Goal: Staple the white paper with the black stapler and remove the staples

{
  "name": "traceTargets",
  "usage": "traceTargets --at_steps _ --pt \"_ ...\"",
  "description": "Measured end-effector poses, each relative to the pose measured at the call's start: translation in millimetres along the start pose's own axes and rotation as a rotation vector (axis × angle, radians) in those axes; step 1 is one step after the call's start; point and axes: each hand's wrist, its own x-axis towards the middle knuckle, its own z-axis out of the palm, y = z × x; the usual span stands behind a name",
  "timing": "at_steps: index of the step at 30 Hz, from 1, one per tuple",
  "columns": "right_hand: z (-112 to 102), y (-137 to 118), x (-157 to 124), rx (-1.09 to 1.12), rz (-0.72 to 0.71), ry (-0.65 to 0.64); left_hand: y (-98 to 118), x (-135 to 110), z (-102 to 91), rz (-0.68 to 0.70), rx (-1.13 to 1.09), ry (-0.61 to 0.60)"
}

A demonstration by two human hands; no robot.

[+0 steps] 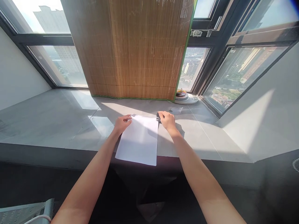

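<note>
A white sheet of paper [139, 141] lies on the grey window ledge [58, 121], its near edge hanging over the front. My left hand [121, 123] rests on the sheet's far left corner, fingers curled and pressing it down. My right hand [166, 119] is at the far right corner, closed round a small dark object [158, 117], perhaps a stapler or clip; most of it is hidden by my fingers.
A small clear plastic packet [176, 110] lies just beyond my right hand. A stack of plates [184, 96] stands at the back by the window. A bamboo blind [140, 49] hangs behind the ledge. A white wall rises at the right.
</note>
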Motion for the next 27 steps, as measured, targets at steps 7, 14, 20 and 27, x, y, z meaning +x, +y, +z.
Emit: traceTargets --at_steps 7,14,20,27 --pt "2.3 2.3 -1.9 -0.062 -0.037 -0.016 1.2 -0.2 1.7 0.017 0.043 0.005" --pt "4.2 1.6 -2.3 -0.094 -0.058 -0.020 4.4 -1.8 1.1 0.016 0.037 -0.012" --pt "4.3 0.4 -2.7 -0.112 -0.060 -0.018 3.8 -2.0 1.3 0.021 0.030 -0.016" --pt "5.3 0.4 -2.9 -0.137 -0.064 -0.028 3.7 -1.6 1.6 0.012 0.024 -0.013"
